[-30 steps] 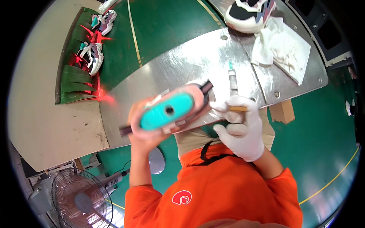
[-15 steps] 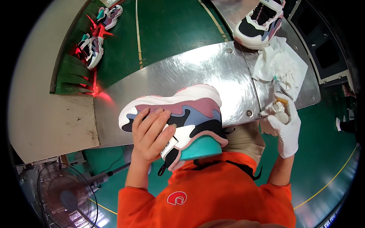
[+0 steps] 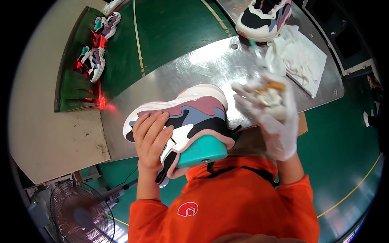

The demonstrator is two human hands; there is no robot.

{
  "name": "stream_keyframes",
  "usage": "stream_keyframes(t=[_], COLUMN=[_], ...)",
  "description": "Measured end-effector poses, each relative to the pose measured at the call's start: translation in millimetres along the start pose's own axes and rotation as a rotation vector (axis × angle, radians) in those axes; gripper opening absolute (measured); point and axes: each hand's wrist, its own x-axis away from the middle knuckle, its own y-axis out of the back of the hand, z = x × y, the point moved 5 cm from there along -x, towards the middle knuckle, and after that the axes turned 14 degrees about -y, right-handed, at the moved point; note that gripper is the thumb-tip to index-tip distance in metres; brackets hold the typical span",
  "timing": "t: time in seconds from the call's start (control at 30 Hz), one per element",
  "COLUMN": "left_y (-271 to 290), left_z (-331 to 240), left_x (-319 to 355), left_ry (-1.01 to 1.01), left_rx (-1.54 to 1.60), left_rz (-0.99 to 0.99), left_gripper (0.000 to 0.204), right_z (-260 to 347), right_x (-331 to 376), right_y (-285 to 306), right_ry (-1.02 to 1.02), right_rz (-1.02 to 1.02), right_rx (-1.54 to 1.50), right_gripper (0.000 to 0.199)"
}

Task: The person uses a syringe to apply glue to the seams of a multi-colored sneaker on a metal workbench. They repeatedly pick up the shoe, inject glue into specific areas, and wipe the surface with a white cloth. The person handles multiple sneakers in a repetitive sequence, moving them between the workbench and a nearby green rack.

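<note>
My bare left hand (image 3: 150, 135) grips a sneaker (image 3: 190, 115) by its toe half, fingers across its upper. The sneaker is tilted on its side at the metal table's near edge, white sole away from me. A teal shoe last (image 3: 202, 150) fills its opening. My right hand (image 3: 275, 117), in a white glove and smeared by motion, is to the right of the heel, apart from it. In its palm are a crumpled white wad (image 3: 269, 98) and a yellow-orange piece. A slim tool (image 3: 259, 54) with a teal tip extends beyond this hand; its kind is unclear.
Another sneaker (image 3: 265, 20) stands at the far right of the metal table (image 3: 170, 85), beside a white cloth (image 3: 300, 56) on a pad. Two sneakers (image 3: 97, 65) rest by green flaps under red light on the green belt (image 3: 170, 32). A fan (image 3: 83, 214) stands at lower left.
My right hand has moved left, toward the sneaker's heel, with the slim tool and wad. The held sneaker has tipped a little, showing more of the teal last.
</note>
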Motion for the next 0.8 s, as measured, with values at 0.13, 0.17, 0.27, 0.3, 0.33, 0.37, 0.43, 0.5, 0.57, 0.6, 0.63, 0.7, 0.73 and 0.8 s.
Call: stream_keyframes(t=[0.13, 0.17, 0.27, 0.3, 0.33, 0.37, 0.43, 0.5, 0.57, 0.6, 0.63, 0.7, 0.73, 0.8], left_y=[-2.0, -2.9, -3.5, -3.0, -2.4, -0.1, -4.5, -12.6, -20.8, -25.9, -27.0, -29.5, -32.8, -37.8], left_z=[-3.1, -2.6, -2.8, 0.5, 4.4, 9.7, 14.6, 11.7, 6.2, 6.6, 0.8, -5.4, -5.8, -9.6], left_x=[-5.9, -6.9, -9.1, -8.6, -5.1, -2.4, -3.8, -5.3, -25.2, -31.3, -34.9, -40.2, -35.3, -27.2], left_ry=[0.03, 0.042, 0.085, 0.107, 0.133, 0.145, 0.344, 0.681, 0.915, 0.943, 0.902, 0.814, 0.85, 0.887], left_rx=[0.001, 0.01, 0.024, 0.016, 0.009, 0.043, 0.207, 0.406, 0.474, 0.45, 0.378, 0.251, 0.279, 0.283], left_rz=[-0.039, -0.057, -0.044, -0.026, -0.005, 0.051, -0.046, -0.163, -0.196, -0.148, -0.089, 0.063, 0.006, -0.073], left_gripper=[0.027, 0.027, 0.026, 0.027, 0.028, 0.049, 0.064, 0.076, 0.07, 0.062, 0.059, 0.053, 0.053, 0.054], right_z=[-17.2, -18.6, -13.5, -5.0, 1.1, 11.2, 32.0, 53.1, 49.4, 41.4, 34.3, 17.7, 9.7, -5.8], right_x=[-22.0, -20.8, -9.4, -2.3, 4.5, 12.3, 27.5, 35.9, 38.2, 41.4, 45.6, 47.9, 46.6, 43.1], right_y=[-9.6, -8.6, 5.3, 10.7, 16.5, 22.0, 47.2, 70.1, 81.6, 85.1, 71.7, 69.2, 68.1, 67.6], right_ry=[-0.209, -0.239, -0.304, -0.314, -0.329, -0.297, -0.09, -0.099, -0.217, -0.227, -0.189, -0.142, -0.127, -0.129], right_rz=[0.043, 0.047, 0.023, 0.006, -0.009, -0.028, -0.126, -0.406, -0.586, -0.609, -0.429, -0.109, -0.02, 0.096], right_rx=[0.07, 0.062, 0.067, 0.087, 0.107, 0.155, 0.135, 0.31, 0.493, 0.592, 0.325, 0.175, 0.095, -0.028], right_gripper=[0.055, 0.054, 0.056, 0.058, 0.06, 0.063, 0.065, 0.063, 0.06, 0.059, 0.056, 0.059, 0.061, 0.064])
